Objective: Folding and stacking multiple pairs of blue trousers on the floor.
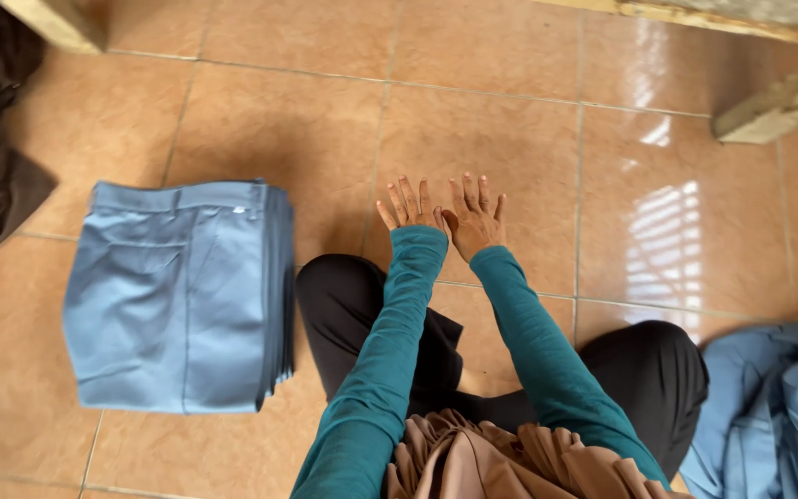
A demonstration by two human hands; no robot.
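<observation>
Left hand & right hand: flat, fingers splayed, empty, over glossy tan tile floor. One neat stack of folded blue trousers at left; one crumpled blue cloth heap at right.

No package, sign or screen shows anywhere on the tiled floor. The only candidate for a label is a small white speck near the waistband of the top pair of folded blue trousers at the left; it may be a tag, but the view is too soft to say for sure.
</observation>
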